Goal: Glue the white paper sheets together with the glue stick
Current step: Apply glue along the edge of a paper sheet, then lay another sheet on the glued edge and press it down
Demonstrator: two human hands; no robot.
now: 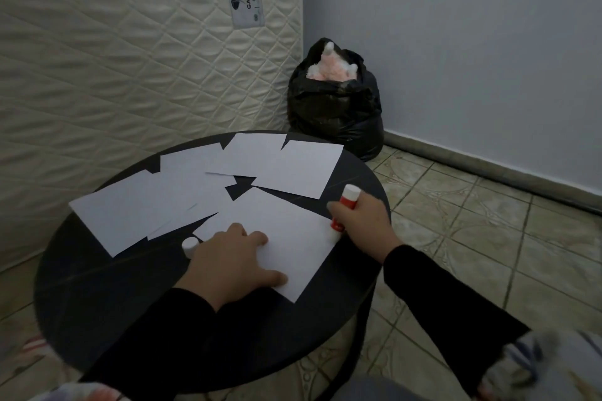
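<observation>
Several white paper sheets lie spread over a round black table (97,303). The nearest sheet (293,238) lies at the table's right front. My left hand (234,260) rests flat on it, fingers spread, pinning it down. My right hand (361,221) grips a red and white glue stick (348,197), held tilted with its lower end touching the right edge of that sheet. The stick's white cap (190,246) stands on the table just left of my left hand. Other sheets (130,208) (303,166) overlap further back.
A quilted mattress (130,58) leans upright behind the table. A black plastic bag (335,107) with a pink plush thing in it sits in the corner by the blue wall. Tiled floor (472,238) extends to the right. The table's edge is close to my right hand.
</observation>
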